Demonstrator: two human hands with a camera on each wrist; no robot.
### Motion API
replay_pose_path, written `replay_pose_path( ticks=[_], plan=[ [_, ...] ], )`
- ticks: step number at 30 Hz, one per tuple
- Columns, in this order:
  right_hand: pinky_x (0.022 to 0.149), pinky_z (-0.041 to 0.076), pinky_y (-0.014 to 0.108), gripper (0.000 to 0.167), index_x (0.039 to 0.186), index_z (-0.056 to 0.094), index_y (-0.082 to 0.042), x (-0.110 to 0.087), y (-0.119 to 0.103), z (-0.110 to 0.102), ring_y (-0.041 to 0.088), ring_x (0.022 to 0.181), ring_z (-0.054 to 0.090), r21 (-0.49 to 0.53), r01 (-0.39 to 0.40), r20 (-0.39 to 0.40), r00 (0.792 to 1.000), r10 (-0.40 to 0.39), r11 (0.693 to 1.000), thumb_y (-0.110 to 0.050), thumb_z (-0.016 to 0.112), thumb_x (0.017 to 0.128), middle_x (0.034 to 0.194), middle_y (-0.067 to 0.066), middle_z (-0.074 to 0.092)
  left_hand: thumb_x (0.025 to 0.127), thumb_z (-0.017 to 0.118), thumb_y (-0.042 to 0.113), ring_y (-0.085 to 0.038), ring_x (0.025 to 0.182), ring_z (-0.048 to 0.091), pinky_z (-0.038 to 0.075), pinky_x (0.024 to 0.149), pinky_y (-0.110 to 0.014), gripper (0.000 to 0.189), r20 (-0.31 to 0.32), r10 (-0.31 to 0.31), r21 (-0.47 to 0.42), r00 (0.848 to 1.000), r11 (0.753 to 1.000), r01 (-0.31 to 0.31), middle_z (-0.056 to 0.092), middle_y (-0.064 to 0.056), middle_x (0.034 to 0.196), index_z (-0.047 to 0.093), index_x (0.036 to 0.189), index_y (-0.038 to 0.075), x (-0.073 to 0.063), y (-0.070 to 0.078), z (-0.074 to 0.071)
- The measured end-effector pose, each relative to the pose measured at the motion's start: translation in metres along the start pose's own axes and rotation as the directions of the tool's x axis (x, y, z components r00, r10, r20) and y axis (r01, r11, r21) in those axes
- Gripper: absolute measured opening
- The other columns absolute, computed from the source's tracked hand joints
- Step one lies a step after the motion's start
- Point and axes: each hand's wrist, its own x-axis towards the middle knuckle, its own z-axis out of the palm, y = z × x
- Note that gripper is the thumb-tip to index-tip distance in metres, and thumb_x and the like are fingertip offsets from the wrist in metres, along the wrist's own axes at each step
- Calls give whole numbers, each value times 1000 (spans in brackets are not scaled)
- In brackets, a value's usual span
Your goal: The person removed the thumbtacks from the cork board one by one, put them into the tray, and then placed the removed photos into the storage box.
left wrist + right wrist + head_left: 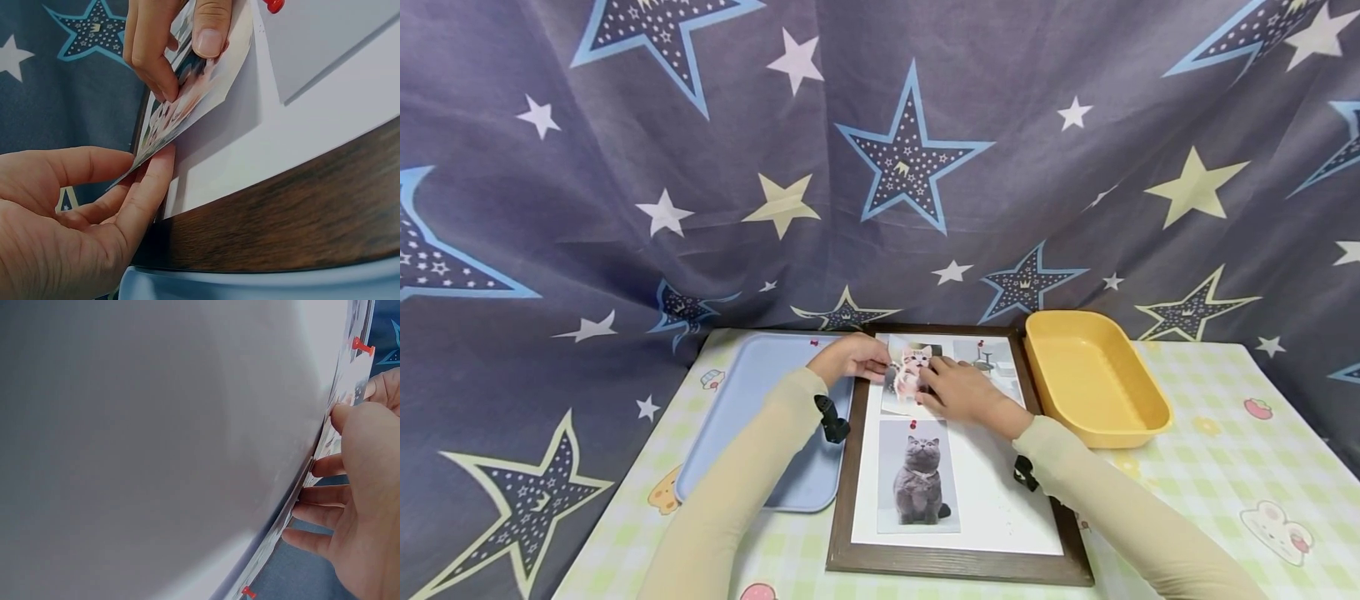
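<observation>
A kitten photo is over the upper left of a white board in a dark wooden frame. My left hand pinches the photo's left edge between thumb and fingers; in the left wrist view that edge bends up off the board. My right hand rests its fingertips on the same photo's right part, fingers spread in the right wrist view. Below lies a grey cat photo with a red push pin at its top. Another pinned photo is at the board's upper right, partly hidden by my right hand.
Left of the frame lies a blue tray, partly under my left arm, with a red push pin near its far edge. A yellow basin stands right of the frame. Behind the checked tablecloth hangs a star-patterned curtain.
</observation>
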Motion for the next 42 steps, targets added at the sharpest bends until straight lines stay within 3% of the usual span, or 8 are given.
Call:
replay_pose_path(
  ticks=[3,10,18,24,26,32,34,42],
  plan=[
    [86,57,49,32,110,59,-14,0,0,0,29,102,62,-7,2,-1,1000,-2,1000,-44,49,106,109,12,58,76,77,-8,-26,83,68,63,82,-50,36,-3,-1,9,1000,1000,1,68,-9,90,66,105,11,-19,7,6],
    [87,57,50,32,109,60,-14,-1,-1,-1,31,105,62,1,1,-7,1000,-1,1000,-44,50,105,110,12,58,78,70,-14,-25,84,69,64,81,-45,56,-8,18,37,1000,999,-18,70,-14,94,60,129,8,-103,37,36],
    [82,57,50,28,104,60,-14,-3,-1,-2,29,98,60,30,2,-33,999,-1,1000,-42,54,104,104,11,56,81,69,-15,-21,76,62,65,76,-40,62,-42,34,54,999,998,-31,63,-13,88,55,137,9,-150,54,53],
    [79,57,48,29,104,60,-13,-4,-1,-2,27,94,59,31,11,-35,999,-10,999,-42,53,104,102,10,56,88,63,-15,-20,83,58,61,93,-42,68,-90,12,156,996,988,3,59,-17,106,44,151,4,-248,94,94],
    [79,57,48,29,105,60,-13,-3,-1,-2,27,94,59,33,13,-39,999,-12,999,-42,54,104,103,10,56,87,63,-15,-19,82,58,61,93,-39,63,-90,18,161,996,987,-3,60,-15,104,50,146,4,-269,101,100],
    [82,57,47,29,105,61,-12,-4,0,-4,27,96,60,31,15,-66,998,-13,999,-41,56,103,104,10,57,85,62,-16,-14,72,55,63,78,-30,62,-94,35,133,995,991,-22,55,-8,90,52,143,2,-281,104,106],
    [86,57,47,27,105,62,-12,-4,1,-6,27,98,61,26,17,-90,996,-15,1000,-39,58,103,106,10,59,89,60,-14,-15,73,54,62,78,-30,67,-112,35,154,993,988,-17,54,-9,94,43,151,1,-283,105,107],
    [97,56,45,20,106,68,-10,2,3,-6,27,98,65,-19,30,-250,968,-34,999,-28,62,101,107,10,64,91,61,-11,-16,78,54,62,82,-31,67,-117,36,180,992,984,-14,57,-17,118,41,154,2,-284,104,106]
  ],
)
